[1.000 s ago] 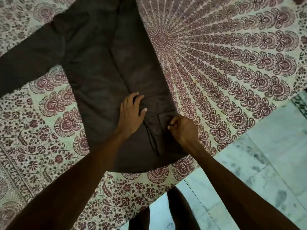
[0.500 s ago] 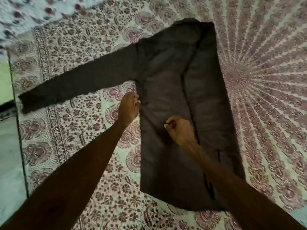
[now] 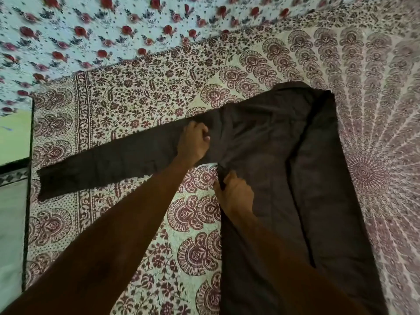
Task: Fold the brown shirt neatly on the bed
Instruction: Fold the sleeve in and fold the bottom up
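Note:
The brown shirt (image 3: 284,160) lies flat on the bed's patterned sheet (image 3: 136,92), its right half folded over lengthwise. One long sleeve (image 3: 109,164) stretches out to the left. My left hand (image 3: 193,142) is closed on the fabric where that sleeve joins the shoulder. My right hand (image 3: 234,192) pinches the shirt's left edge at the armpit, just below the left hand.
A second sheet with red roses (image 3: 102,26) covers the far side of the bed. The bed's left edge (image 3: 28,201) runs down the frame, with pale floor and a green wall beyond it. The mandala print spreads to the right of the shirt.
Both hands moved up from the shirt's lower hem to the shoulder and armpit. The view shifted up and left, bringing the outstretched sleeve into sight.

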